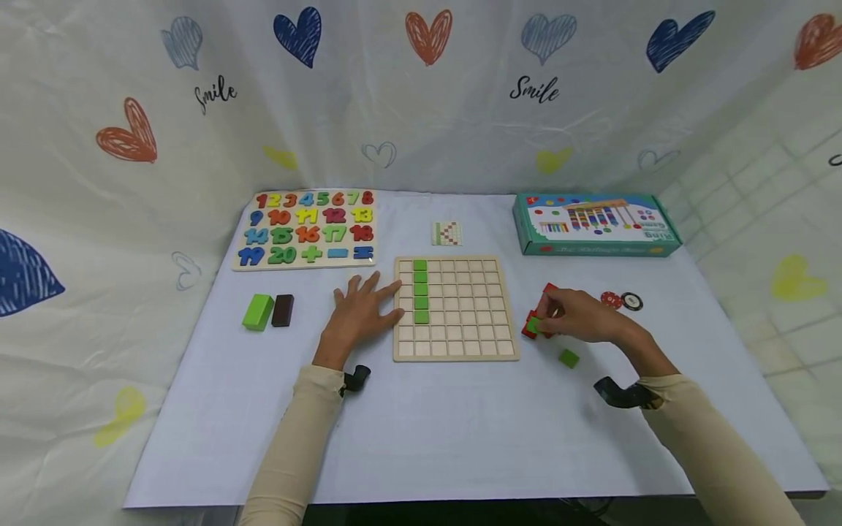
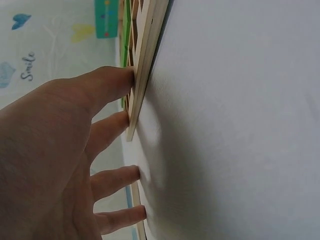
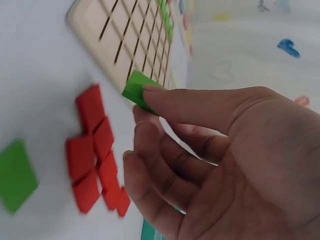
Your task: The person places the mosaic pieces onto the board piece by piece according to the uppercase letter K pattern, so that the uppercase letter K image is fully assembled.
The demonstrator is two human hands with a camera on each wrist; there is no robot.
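Observation:
A wooden grid board lies mid-table, with several green tiles filling part of its second column from the left. At the board's left edge rests my left hand, fingers spread; its thumb and index finger touch the frame. Between thumb and fingertips, my right hand pinches a green tile to the right of the board. Beneath that hand several red tiles lie in a cluster, partly hidden in the head view. Another green tile lies loose, nearer the front edge.
Behind the board are a small pattern card, a number puzzle on the left and a teal box on the right. A green block and a dark brown block stand left. Red and black-white discs lie right.

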